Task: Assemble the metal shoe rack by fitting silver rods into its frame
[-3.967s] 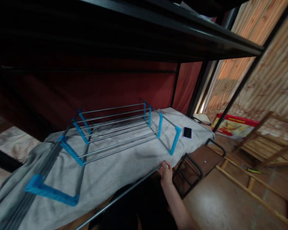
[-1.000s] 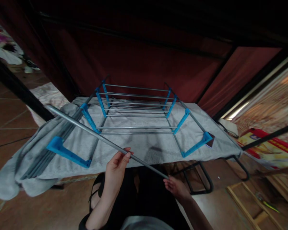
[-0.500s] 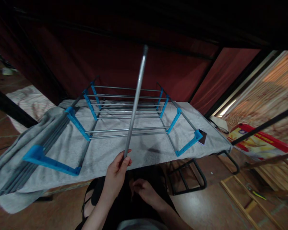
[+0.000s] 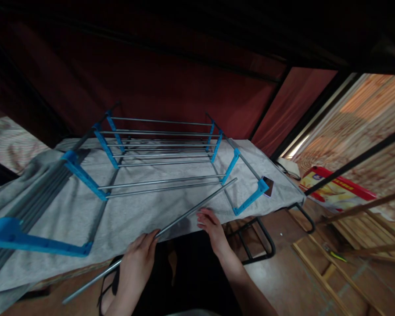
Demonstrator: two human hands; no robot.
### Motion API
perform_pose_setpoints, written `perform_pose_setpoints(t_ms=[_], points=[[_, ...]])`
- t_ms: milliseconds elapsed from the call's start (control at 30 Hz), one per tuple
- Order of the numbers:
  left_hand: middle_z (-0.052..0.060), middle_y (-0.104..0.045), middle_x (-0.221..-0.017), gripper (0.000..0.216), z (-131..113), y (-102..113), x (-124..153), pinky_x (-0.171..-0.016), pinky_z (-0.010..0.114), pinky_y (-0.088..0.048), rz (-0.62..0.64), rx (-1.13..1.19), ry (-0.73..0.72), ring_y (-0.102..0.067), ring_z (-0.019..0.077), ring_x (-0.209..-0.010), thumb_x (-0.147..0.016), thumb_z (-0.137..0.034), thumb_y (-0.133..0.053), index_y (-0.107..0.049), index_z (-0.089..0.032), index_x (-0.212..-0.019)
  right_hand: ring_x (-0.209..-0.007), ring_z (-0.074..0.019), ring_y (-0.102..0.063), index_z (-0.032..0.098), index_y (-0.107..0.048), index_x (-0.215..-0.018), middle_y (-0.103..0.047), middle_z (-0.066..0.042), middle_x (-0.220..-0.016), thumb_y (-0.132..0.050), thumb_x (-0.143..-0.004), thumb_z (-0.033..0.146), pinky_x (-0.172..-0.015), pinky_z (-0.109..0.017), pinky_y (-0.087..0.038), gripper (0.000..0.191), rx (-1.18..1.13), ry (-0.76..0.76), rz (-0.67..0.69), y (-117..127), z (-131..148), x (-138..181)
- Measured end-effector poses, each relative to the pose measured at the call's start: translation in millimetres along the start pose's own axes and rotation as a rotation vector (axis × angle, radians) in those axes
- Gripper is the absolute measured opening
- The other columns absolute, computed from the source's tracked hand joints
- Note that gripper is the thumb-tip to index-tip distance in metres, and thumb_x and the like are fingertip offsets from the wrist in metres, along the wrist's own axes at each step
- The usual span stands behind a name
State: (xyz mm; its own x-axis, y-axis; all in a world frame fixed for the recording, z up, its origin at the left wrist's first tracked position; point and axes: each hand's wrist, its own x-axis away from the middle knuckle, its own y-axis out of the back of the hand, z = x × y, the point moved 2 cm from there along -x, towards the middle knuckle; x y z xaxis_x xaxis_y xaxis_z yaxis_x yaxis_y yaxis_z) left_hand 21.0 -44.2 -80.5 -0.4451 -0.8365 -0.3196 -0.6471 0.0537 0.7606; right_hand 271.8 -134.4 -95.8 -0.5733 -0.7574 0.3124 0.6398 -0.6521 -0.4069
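Observation:
A long grey metal tube (image 4: 192,210) slants from the lower left up toward the right, with my left hand (image 4: 141,254) wrapped round it below its middle. My right hand (image 4: 210,223) is close under the tube's upper part, fingers loosely apart and holding nothing. Beyond both hands stands a partly built rack (image 4: 164,181) of grey tubes and blue plastic brackets. The right front bracket (image 4: 251,197) lies near the tube's far end. At the left, a large blue bracket (image 4: 39,243) rests beside a bundle of loose grey tubes (image 4: 42,197).
Grey cloth (image 4: 145,215) covers the surface under the rack. A dark phone (image 4: 268,186) lies at its right. On the floor are a red and yellow box (image 4: 335,188), a wooden frame (image 4: 329,272) and yellow-green handled pliers (image 4: 337,255). A dark red curtain (image 4: 171,96) hangs behind.
The tube has swung from nearly upright down to a low slant toward the right. My right hand has risen from my lap to beside it. The view has shifted slightly.

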Motion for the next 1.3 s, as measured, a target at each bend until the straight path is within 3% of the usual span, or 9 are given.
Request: perform_pose_setpoints(t_ms=[200, 467, 667, 933, 1300], points=[[0.011, -0.082, -0.101, 0.048, 12.5, 0.9, 8.4, -0.081, 0.042, -0.061, 0.049, -0.209, -0.09, -0.078, 0.0313, -0.088, -0.103, -0.041, -0.039, -0.08, -0.021, -0.117, -0.099, -0.0216, -0.073, 0.025, -0.069, -0.096, -0.079, -0.004, -0.103, -0.088, -0.069, 0.031, -0.097, -0.04, -0.057, 0.034, -0.274, -0.035, -0.036, 10.7, 16.6, -28.6], [0.009, -0.084, -0.105, 0.041, 33.7, -9.6, 14.2, -0.082, 0.039, -0.064, 0.115, -0.131, -0.04, -0.079, 0.0293, -0.091, -0.096, -0.041, -0.047, -0.081, -0.025, -0.112, -0.088, -0.0203, -0.073, 0.023, -0.071, -0.088, -0.08, -0.004, -0.091, -0.086, -0.068, 0.02, -0.084, -0.033, -0.057, 0.025, -0.243, -0.087, -0.158, 35.2, 17.5, -56.9], [0.006, -0.084, -0.105, 0.038, 47.3, -13.4, 21.4, -0.086, 0.039, -0.064, 0.148, -0.094, 0.018, -0.08, 0.0281, -0.094, -0.094, -0.044, -0.049, -0.08, -0.027, -0.109, -0.088, -0.0192, -0.073, 0.022, -0.071, -0.086, -0.077, -0.002, -0.084, -0.081, -0.075, 0.019, -0.087, -0.034, -0.058, 0.016, -0.219, -0.125, -0.188, 40.6, 8.1, -68.6], [0.012, -0.082, -0.108, 0.045, 19.5, -6.9, -3.3, -0.086, 0.042, -0.061, 0.211, -0.29, -0.073, -0.078, 0.0314, -0.094, -0.101, -0.036, -0.039, -0.077, -0.02, -0.119, -0.082, -0.0183, -0.073, 0.024, -0.067, -0.085, -0.077, -0.001, -0.081, -0.087, -0.077, 0.025, -0.082, -0.033, -0.06, 0.021, -0.191, -0.103, -0.177, 55.9, 8.3, -83.9], [0.014, -0.079, -0.112, 0.046, 2.0, -29.1, -36.7, -0.094, 0.046, -0.055, 0.295, -0.442, -0.092, -0.074, 0.032, -0.102, -0.1, -0.014, -0.036, -0.074, -0.016, -0.128, -0.086, -0.0217, -0.078, 0.02, -0.071, -0.084, -0.081, -0.006, -0.089, -0.088, -0.077, 0.021, -0.087, -0.038, -0.065, 0.018, -0.244, -0.153, -0.017, 77.2, -3.8, -100.6]])
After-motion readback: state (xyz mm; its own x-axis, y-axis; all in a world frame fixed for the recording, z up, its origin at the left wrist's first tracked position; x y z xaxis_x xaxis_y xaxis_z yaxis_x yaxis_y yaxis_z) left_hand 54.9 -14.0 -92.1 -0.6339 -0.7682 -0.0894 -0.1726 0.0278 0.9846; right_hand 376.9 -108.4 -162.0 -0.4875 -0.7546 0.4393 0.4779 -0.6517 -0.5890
